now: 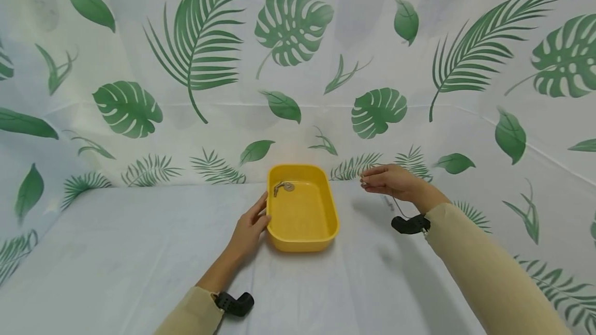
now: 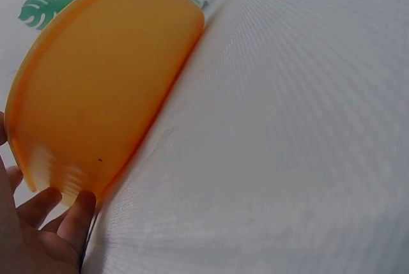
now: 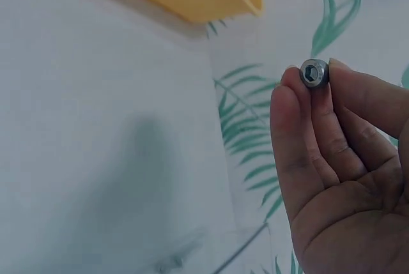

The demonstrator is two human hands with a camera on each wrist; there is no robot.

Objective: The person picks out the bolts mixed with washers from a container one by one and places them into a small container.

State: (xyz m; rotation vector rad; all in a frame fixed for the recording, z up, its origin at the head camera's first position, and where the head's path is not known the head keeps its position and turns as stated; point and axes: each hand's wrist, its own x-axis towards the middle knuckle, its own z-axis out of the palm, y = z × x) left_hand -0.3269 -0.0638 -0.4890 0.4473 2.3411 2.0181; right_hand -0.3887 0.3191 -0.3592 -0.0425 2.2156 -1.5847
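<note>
Currently the right hand (image 1: 399,184) pinches a bolt (image 3: 314,74) right of the tray's (image 1: 301,246) far right corner. The left hand (image 1: 247,231) rests, unclenched, against the tray's left edge; its length runs near to far.

The tray (image 1: 302,246) stands on the work surface (image 1: 139,242), in front of the backdrop (image 1: 298,143). Small parts (image 1: 288,186) lie on the tray floor, toward the rear left corner. The left hand (image 1: 249,226) contacts the tray's left wall. The right hand (image 1: 396,179) is located right of the tray, apart from it and above the work surface. The screw (image 3: 314,73) sits between the right hand's fingertips.
</note>
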